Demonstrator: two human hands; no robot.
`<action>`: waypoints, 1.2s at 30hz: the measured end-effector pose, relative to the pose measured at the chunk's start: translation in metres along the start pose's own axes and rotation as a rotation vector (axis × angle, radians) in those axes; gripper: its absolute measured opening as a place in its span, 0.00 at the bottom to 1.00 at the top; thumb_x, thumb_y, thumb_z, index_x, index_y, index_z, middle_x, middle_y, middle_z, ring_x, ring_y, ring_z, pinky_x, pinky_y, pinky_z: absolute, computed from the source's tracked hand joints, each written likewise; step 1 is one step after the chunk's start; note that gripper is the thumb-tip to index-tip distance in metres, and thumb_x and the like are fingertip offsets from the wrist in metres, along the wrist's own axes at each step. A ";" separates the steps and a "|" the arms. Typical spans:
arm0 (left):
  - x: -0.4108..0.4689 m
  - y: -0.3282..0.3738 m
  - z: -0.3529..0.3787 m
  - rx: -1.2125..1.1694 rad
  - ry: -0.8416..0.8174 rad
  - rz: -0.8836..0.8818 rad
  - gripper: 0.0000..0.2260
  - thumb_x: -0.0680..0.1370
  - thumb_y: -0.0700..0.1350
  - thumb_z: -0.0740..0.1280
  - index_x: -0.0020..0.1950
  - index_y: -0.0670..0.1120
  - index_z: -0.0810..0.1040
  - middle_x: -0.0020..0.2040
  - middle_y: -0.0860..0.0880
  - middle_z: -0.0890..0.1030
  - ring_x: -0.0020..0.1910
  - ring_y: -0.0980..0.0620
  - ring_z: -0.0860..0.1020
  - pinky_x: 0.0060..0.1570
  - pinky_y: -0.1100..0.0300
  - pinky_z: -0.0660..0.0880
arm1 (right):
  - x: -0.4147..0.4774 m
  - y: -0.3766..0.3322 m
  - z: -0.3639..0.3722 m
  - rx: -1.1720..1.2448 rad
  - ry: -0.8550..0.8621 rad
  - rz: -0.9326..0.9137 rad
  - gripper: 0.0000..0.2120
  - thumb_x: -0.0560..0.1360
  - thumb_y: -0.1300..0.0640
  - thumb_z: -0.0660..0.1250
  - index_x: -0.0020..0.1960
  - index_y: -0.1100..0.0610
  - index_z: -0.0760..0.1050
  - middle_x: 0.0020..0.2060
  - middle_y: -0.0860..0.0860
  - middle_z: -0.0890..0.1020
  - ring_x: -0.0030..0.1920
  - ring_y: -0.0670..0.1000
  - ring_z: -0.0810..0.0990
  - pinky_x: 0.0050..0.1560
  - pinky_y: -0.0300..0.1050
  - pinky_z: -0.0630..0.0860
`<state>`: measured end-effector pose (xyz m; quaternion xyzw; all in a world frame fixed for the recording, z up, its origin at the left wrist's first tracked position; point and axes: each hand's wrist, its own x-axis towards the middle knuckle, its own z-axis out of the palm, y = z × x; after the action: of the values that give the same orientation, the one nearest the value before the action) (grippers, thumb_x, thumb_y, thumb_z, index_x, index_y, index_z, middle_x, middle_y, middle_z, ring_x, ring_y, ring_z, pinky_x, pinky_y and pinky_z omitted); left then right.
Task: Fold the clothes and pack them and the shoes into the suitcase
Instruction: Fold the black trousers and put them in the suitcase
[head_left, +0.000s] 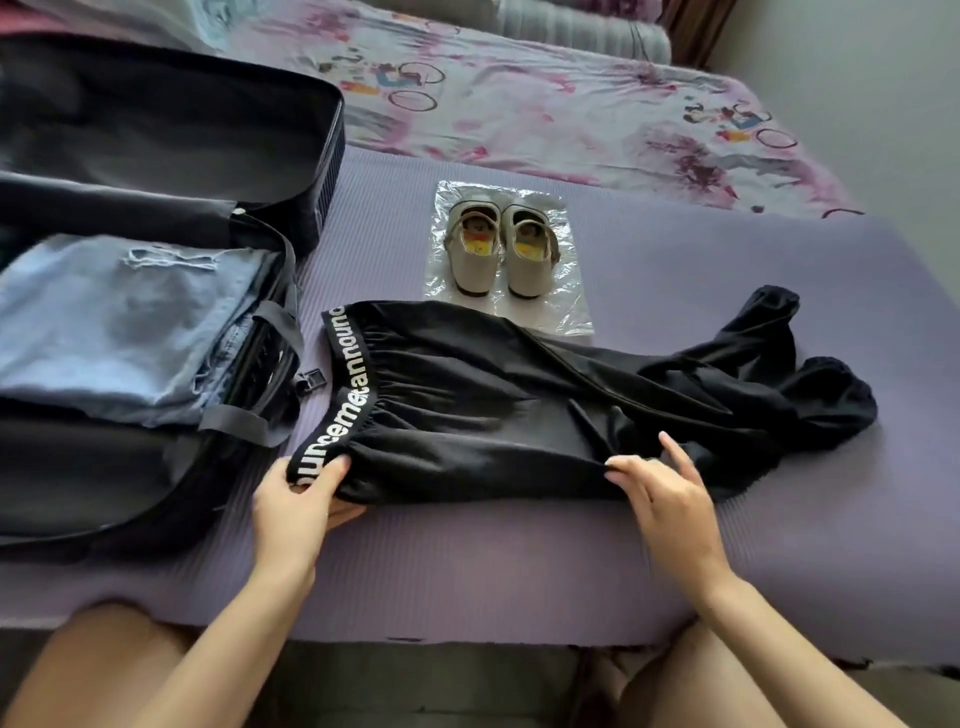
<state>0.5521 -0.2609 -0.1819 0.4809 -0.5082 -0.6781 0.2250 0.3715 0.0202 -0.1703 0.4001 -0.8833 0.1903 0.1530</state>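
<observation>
Waistband (340, 387) between left fingers (327, 475); right fingers (635, 478) atop trousers (467, 400).

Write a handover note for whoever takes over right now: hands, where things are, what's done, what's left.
Hands: left hand grips the lettered waistband of the black trousers; right hand touches their near edge, grip unclear.
Trousers lie unfolded on the purple mat, legs rumpled to the right.
Done: folded light-blue jeans are in the open dark suitcase.
Pair of beige shoes stands on a clear plastic sheet beyond the trousers.
To do: fold and pack trousers, pack shoes.
</observation>
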 end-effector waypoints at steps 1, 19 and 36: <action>0.001 0.004 -0.003 0.002 0.024 0.021 0.05 0.74 0.38 0.69 0.49 0.41 0.76 0.44 0.43 0.79 0.43 0.45 0.80 0.27 0.63 0.78 | 0.014 -0.003 -0.009 0.054 0.028 0.060 0.17 0.79 0.49 0.58 0.46 0.59 0.80 0.29 0.48 0.78 0.36 0.51 0.78 0.70 0.38 0.60; -0.064 -0.005 0.011 0.867 -0.240 0.816 0.17 0.73 0.39 0.71 0.62 0.48 0.76 0.63 0.50 0.75 0.68 0.51 0.67 0.67 0.56 0.60 | -0.036 0.028 -0.035 0.117 -0.007 0.442 0.19 0.74 0.63 0.70 0.64 0.57 0.75 0.67 0.53 0.72 0.66 0.52 0.66 0.68 0.43 0.59; -0.048 -0.016 0.216 1.205 -0.791 0.697 0.25 0.81 0.58 0.51 0.77 0.58 0.48 0.78 0.52 0.46 0.76 0.54 0.40 0.73 0.50 0.40 | -0.008 0.163 -0.053 -0.008 -0.204 0.547 0.17 0.71 0.55 0.73 0.59 0.51 0.79 0.68 0.48 0.72 0.70 0.51 0.61 0.72 0.50 0.57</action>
<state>0.3857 -0.1142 -0.1717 0.0572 -0.9502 -0.2978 -0.0712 0.2585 0.1488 -0.1618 0.1635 -0.9700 0.1796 0.0080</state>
